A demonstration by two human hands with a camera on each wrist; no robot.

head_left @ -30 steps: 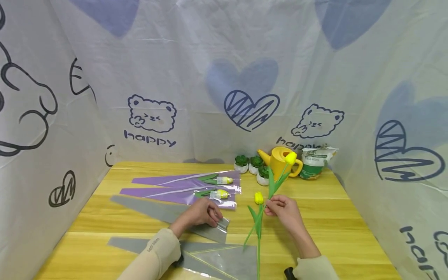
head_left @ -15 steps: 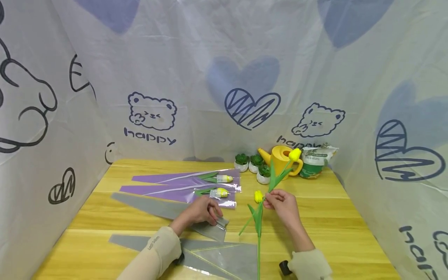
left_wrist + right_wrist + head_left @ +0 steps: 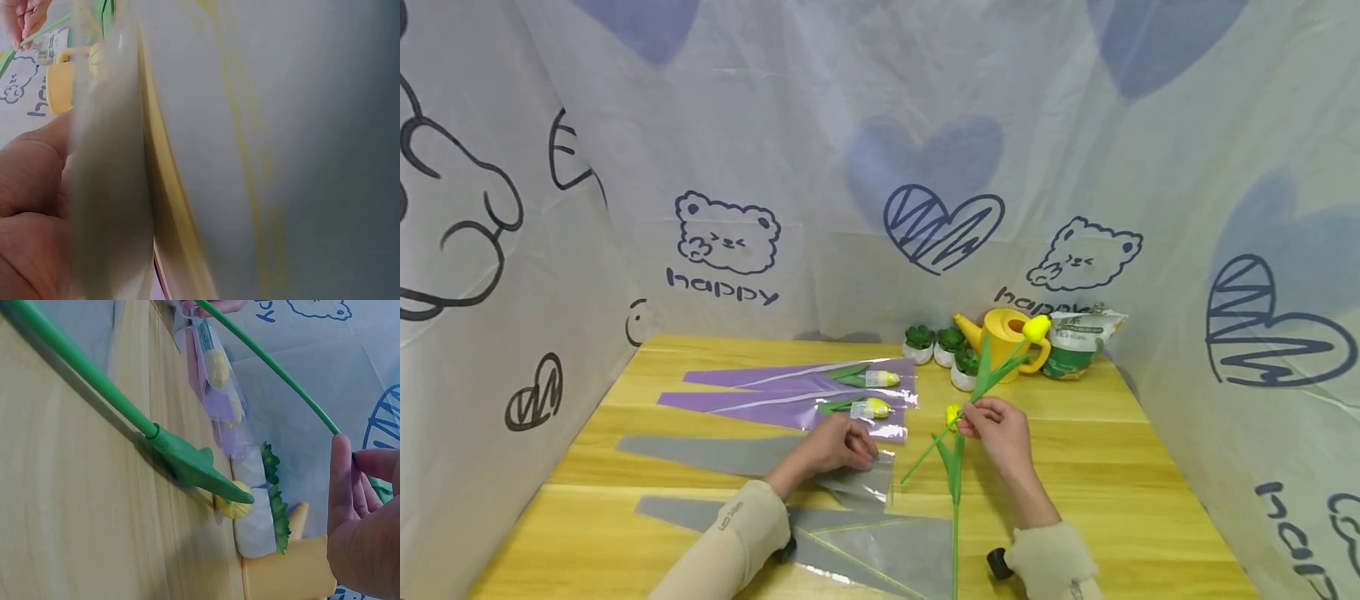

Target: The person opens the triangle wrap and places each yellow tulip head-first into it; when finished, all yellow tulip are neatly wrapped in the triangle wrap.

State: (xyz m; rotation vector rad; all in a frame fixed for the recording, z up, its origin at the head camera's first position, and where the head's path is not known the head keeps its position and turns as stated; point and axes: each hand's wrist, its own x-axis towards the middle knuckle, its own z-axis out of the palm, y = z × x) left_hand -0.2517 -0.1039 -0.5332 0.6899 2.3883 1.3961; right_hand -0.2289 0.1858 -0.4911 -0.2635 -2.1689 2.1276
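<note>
Over the table, the right hand pinches the stem of a yellow tulip between thumb and fingertips; little gap. Bloom and leaves reach beyond the hand, slanting away to its right. Bare stem runs back toward the left hand, its end just beside the right end of a grey sleeve.

Left hand: fingers curled, thumb in, edge of that grey sleeve gripped near its right end. Film lifted there; blurred in the left wrist view. Narrow end lies out to the hand's left.

Second tulip lies on the wood, left of the right hand, bloom away from the person, stem toward them. Nearer the person than the left hand: another grey sleeve, flat, yellow lines on it.

Beyond the left hand, two purple sleeves, a yellow bloom in each. Beyond the right hand: three succulents in white pots, yellow watering can, green-and-white packet standing beside the can.
</note>
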